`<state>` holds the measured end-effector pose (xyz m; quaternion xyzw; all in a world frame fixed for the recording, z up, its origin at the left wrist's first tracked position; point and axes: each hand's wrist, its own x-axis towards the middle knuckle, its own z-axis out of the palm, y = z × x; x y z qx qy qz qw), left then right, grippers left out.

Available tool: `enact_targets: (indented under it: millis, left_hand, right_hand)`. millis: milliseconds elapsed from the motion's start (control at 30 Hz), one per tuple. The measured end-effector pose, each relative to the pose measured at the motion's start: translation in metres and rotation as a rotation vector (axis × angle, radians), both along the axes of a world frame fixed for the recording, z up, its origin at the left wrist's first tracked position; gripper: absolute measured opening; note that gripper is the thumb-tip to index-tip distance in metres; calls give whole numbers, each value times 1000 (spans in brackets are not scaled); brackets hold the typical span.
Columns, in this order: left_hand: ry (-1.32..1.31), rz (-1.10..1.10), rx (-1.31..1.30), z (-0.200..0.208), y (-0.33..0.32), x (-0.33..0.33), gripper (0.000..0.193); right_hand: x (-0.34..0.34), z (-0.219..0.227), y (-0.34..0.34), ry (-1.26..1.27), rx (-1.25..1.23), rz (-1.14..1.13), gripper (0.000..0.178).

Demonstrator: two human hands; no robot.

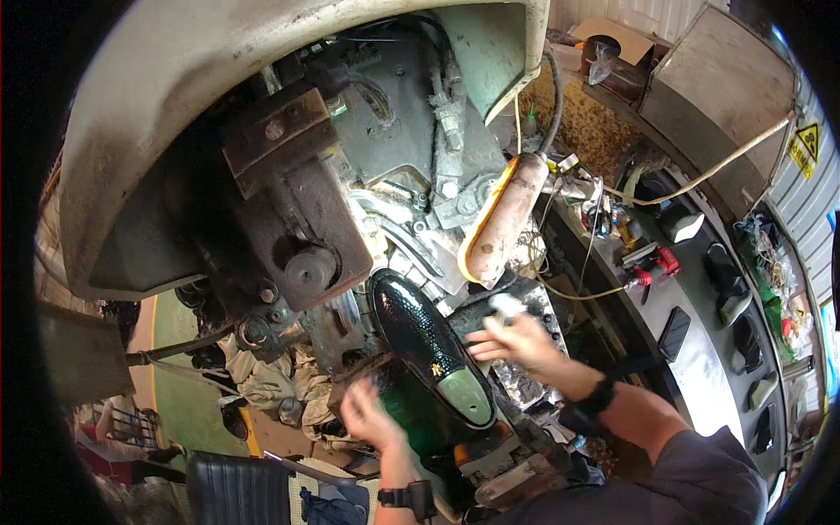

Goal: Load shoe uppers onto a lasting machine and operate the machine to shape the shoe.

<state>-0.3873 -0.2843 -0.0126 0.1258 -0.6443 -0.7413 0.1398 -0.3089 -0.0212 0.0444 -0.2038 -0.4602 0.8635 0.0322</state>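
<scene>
"Hands first: how do they stand to the black textured shoe upper (416, 325)?"

"One each side. The left hand (374, 418) is off its left edge, level with the heel half; the right hand (525, 343) has fingertips just beside the right edge, so it's nearer. Touching or not, I can't tell."

"Spread or pinching?"

"The left is too blurred to tell. The right has a small white thing (506, 306) by its fingers, perhaps pinched; blur hides that too."

"And the long axis?"

"Slanted: toe away and leftward, at the shoe machine (324, 219); heel toward the person and rightward, with the green last (466, 394) showing."

"Where's the room?"

"Mostly left of the heel, in the gap before the left hand. Machine parts crowd the toe. The bench's (704, 389) inner edge lies well apart, beyond the right hand."
</scene>
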Motion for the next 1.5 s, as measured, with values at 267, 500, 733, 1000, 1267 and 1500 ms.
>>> enact_targets:
  millis: [267,500,733,1000,1267,1500]
  left_hand:
    - [-482,1,144,-123,-120,22,46]
    - [-897,87,-273,-206,-240,109,27]
    - [-831,-139,-205,-199,-161,137,24]
    - [-475,159,-658,-135,-171,62,36]
    - [3,202,-881,-33,-130,30,29]
    - [-50,-984,-1204,-61,-63,101,34]
  right_hand:
    - [85,-62,93,-212,236,-138,92]
    - [178,-101,153,-273,206,-340,81]
    - [198,-154,157,-155,99,-162,110]
    - [172,-129,145,-297,178,-189,103]
    - [201,-92,147,-276,135,-294,56]
    - [212,-94,146,-175,112,-399,48]
